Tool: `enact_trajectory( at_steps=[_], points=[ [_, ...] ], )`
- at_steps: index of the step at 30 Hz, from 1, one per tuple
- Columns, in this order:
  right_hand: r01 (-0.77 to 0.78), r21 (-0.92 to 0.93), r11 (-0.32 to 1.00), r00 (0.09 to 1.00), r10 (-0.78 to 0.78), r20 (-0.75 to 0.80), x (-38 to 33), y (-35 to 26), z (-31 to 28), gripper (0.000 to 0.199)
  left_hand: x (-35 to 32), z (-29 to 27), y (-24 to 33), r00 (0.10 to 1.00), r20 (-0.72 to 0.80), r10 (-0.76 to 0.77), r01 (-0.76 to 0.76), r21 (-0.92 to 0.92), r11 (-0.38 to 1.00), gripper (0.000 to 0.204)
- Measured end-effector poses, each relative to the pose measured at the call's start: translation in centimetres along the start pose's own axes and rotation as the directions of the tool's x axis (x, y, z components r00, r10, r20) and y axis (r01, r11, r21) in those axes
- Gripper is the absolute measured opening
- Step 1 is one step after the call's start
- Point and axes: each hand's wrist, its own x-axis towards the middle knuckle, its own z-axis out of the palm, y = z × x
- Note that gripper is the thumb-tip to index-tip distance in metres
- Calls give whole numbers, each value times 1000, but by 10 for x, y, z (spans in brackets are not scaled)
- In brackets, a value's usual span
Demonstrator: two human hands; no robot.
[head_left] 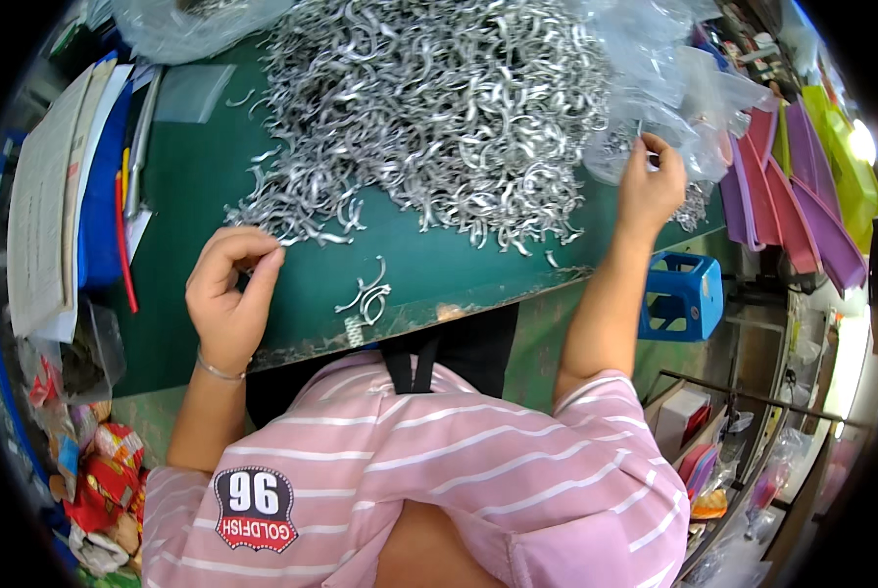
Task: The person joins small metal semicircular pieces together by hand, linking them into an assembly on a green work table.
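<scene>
The left hand (229, 289) has thumb and forefinger nearly meeting at a curved metal piece (290, 242), grip unclear, beside the silvery heap (439, 118) on the green surface (165, 314). The right hand (653, 184), fingers pinched, overlaps a clear bag (706, 147); any hold cannot be told.

Counter (312, 284), one: green top, front edge scuffed and worn. Floor (545, 367): green, scuffed. Stool (710, 299), one: blue plastic, openwork sides, standing just beyond the counter's right end. Shelving (755, 353), right: loaded with mixed goods. Light (861, 144): bright white patch, far right, above the shelving.
</scene>
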Motion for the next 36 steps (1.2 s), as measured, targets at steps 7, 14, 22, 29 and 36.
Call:
enact_trajectory(
  at_steps=[7,14,22,29,36],
  points=[
    [53,388,920,970,-139,198,-20,-96,-10,8,9,-1,2,994,-23,110,-81,528,845,13],
    [103,749,655,562,-659,500,-66,-208,-7,12,9,-6,-5,996,-59,64,-45,278,960,15],
    [118,732,671,497,-678,542,-74,-208,4,9,6,-2,1,987,50,154,-162,214,963,17],
    [12,789,614,500,-687,527,-77,-209,9,10,7,-5,0,967,146,210,-236,196,952,21],
    [-807,499,314,226,-617,754,-67,-206,3,8,8,-5,-2,920,246,306,-349,153,925,18]
  ],
)
